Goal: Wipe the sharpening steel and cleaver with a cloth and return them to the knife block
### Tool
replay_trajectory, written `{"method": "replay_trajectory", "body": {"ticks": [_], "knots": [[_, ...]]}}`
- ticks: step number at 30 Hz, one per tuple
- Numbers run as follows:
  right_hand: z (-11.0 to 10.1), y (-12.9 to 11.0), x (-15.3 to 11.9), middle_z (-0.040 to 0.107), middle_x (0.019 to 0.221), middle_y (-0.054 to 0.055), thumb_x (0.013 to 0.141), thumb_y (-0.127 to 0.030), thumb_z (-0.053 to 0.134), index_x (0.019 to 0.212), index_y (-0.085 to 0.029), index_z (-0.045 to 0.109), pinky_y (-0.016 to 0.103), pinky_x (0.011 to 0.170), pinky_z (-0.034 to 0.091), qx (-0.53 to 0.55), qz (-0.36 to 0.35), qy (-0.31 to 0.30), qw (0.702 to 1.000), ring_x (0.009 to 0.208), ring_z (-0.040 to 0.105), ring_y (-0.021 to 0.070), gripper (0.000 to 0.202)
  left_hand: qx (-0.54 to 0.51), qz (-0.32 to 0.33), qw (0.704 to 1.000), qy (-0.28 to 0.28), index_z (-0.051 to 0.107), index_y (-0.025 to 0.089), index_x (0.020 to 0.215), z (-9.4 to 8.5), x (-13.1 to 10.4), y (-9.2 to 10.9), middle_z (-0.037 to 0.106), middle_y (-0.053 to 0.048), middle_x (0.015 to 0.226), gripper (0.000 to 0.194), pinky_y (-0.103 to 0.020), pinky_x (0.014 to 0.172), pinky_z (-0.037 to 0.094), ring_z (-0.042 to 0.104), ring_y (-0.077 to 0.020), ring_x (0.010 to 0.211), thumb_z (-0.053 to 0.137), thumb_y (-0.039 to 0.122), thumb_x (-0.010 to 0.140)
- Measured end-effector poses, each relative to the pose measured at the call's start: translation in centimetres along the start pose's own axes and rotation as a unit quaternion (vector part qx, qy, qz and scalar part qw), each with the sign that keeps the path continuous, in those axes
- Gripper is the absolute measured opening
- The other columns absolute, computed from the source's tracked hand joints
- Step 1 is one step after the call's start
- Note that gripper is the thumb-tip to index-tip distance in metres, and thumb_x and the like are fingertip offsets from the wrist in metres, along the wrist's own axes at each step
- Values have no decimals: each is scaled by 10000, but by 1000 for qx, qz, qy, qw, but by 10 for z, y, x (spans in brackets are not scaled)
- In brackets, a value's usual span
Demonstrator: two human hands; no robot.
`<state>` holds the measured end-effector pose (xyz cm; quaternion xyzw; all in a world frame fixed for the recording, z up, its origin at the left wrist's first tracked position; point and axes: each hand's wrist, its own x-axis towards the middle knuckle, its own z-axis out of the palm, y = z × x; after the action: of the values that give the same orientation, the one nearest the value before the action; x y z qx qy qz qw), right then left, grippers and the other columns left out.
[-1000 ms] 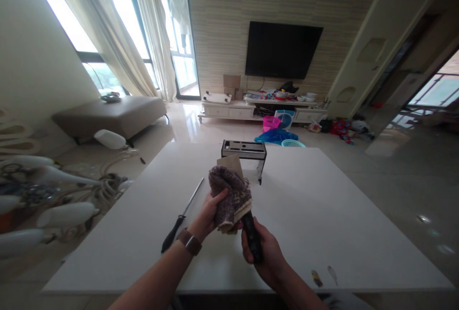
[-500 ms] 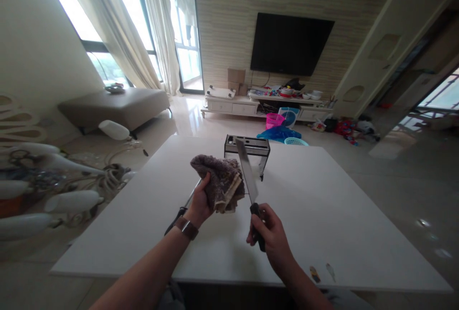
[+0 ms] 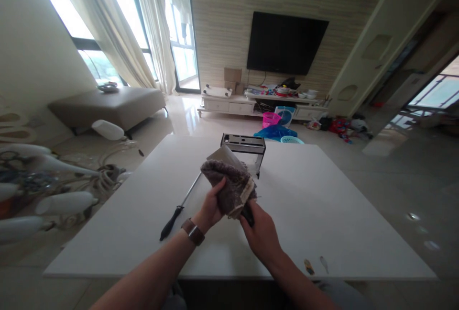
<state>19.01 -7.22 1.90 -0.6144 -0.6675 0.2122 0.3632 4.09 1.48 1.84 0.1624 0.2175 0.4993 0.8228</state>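
My left hand is closed around a folded brownish-purple cloth, which wraps over the lower blade of a kitchen knife. The knife's broad metal blade sticks out beyond the cloth, pointing up and to the left. Its black handle is gripped by my right hand. Behind them on the white table stands a knife block with a slotted dark top and clear sides. A sharpening steel with a black handle lies left of my left hand.
Two small flat items, one yellow and blue and one pale, lie near the front edge of the white table. A chandelier with white shades is at the left. Beyond the table are a pink basket and a blue bag.
The knife has swung leftward and the cloth now covers part of its blade. Both hands have come together, and the sharpening steel shows more fully.
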Motion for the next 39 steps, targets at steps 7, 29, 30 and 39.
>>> {"method": "replay_trajectory", "body": {"ticks": [7, 29, 30, 39], "knots": [[19, 8, 3, 675, 792, 22, 871, -300, 604, 969, -222, 607, 270, 625, 414, 83, 83, -87, 989, 708, 622, 191, 125, 22, 66, 994, 82, 657, 119, 1187, -6, 9, 0, 745, -163, 1156, 395, -453, 983, 571, 714, -325, 1076, 763, 183, 812], [-8, 6, 7, 566, 691, -26, 818, -296, 625, 752, -205, 566, 244, 610, 305, 7, 46, -209, 977, 659, 499, 131, 127, 181, 218, 942, 178, 713, 107, 984, -57, 1, 82, 784, -121, 913, 456, -414, 750, 648, 758, -296, 777, 893, 195, 575], [-11, 7, 7, 565, 681, -26, 812, -288, 620, 737, -204, 565, 244, 604, 300, -1, 39, -209, 977, 653, 498, 129, 125, 203, 190, 946, 164, 712, 110, 989, -57, -3, 84, 784, -127, 914, 472, -418, 738, 647, 757, -304, 775, 900, 213, 569], [-43, 29, 10, 628, 678, -5, 789, -257, 621, 759, -194, 651, 248, 596, 291, -80, 8, -219, 972, 637, 537, 137, 75, 387, 44, 916, 93, 724, 116, 974, -64, -17, 82, 786, -136, 931, 505, -383, 746, 630, 753, -296, 796, 928, 252, 533]]}}
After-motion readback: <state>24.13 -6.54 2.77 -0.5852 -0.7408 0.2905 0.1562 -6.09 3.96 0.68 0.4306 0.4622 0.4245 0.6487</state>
